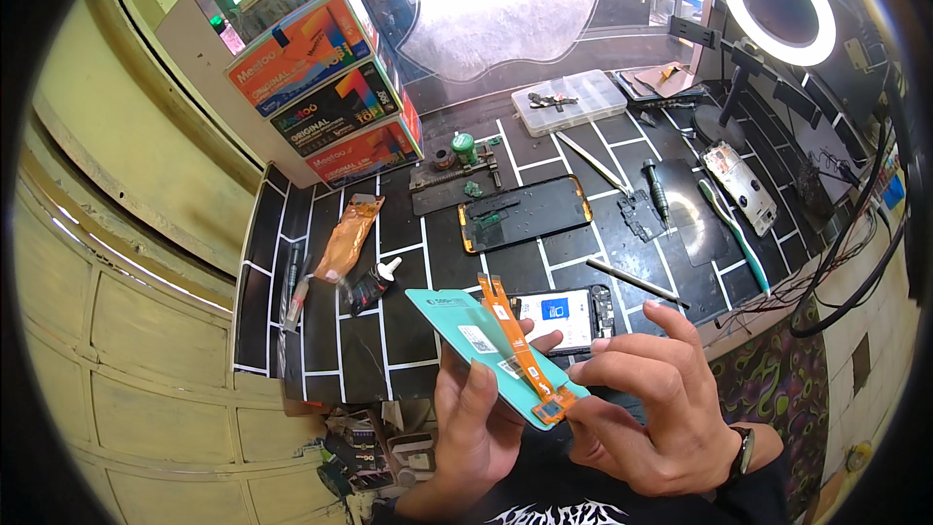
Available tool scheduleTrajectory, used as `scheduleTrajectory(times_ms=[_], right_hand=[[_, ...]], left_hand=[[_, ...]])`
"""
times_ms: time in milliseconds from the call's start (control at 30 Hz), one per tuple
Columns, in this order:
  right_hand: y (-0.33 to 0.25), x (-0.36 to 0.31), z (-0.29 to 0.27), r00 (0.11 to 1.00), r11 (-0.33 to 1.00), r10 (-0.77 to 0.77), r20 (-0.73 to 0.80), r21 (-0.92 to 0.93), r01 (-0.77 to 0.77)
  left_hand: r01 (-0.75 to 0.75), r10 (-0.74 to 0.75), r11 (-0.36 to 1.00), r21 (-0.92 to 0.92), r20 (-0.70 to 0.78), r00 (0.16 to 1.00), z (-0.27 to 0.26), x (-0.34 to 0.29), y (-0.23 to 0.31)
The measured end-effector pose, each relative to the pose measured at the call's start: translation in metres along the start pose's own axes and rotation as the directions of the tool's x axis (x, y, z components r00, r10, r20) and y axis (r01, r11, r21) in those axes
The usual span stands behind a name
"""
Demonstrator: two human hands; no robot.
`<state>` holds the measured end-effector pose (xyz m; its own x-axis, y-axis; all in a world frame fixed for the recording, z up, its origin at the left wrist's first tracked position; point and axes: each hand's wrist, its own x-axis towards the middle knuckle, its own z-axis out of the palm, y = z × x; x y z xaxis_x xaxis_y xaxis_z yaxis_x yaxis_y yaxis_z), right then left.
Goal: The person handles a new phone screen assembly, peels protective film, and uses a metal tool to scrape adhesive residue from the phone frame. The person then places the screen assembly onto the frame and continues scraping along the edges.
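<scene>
My left hand [473,428] holds a phone display panel [452,316] tilted up above the table's near edge, thumb on its near side. The panel's back is teal with small white labels. An orange flex cable [513,332] runs along it, ending in a small connector board at the lower corner. At that corner my right hand [653,403] pinches the flex cable's end between thumb and index finger, its other fingers raised. Just behind the hands lies an opened phone body [575,316] with a white battery, partly hidden by the panel and my fingers.
Beyond lie a black phone back cover [525,214], a metal pry tool [637,282], a screwdriver [657,196], a toothbrush [736,233] and tweezers [593,160]. Stacked boxes [340,107], an orange pouch [352,238] and a small black bottle [373,287] stand left. A ring light [824,8] rises at right.
</scene>
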<state>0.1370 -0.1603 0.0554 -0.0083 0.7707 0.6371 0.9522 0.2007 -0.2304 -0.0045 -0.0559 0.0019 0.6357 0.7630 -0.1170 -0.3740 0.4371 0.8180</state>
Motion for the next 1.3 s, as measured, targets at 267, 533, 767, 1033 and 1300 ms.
scheduleTrajectory(times_ms=[267,533,767,1033,1300], right_hand=[[0.005,-0.017,0.018,0.968,0.930,0.252,0.015,0.273,-0.246],[0.007,-0.039,0.030,0.894,0.753,0.449,0.005,0.537,-0.381],[0.004,-0.038,0.028,0.898,0.746,0.439,0.016,0.551,-0.375],[0.002,-0.034,0.026,0.909,0.747,0.416,0.016,0.565,-0.352],[-0.001,-0.023,0.018,0.942,0.848,0.335,0.020,0.430,-0.310]], left_hand=[[-0.129,0.138,0.980,-0.152,0.055,0.989,-0.010,0.000,-0.008],[-0.093,0.093,0.995,-0.030,-0.004,0.996,-0.009,0.000,-0.011],[-0.028,0.028,0.998,-0.060,0.002,1.000,-0.007,0.000,-0.011],[0.030,-0.016,0.981,-0.194,0.075,0.997,-0.007,-0.001,-0.008],[-0.017,0.025,0.982,-0.187,0.042,0.999,-0.009,-0.001,-0.010]])
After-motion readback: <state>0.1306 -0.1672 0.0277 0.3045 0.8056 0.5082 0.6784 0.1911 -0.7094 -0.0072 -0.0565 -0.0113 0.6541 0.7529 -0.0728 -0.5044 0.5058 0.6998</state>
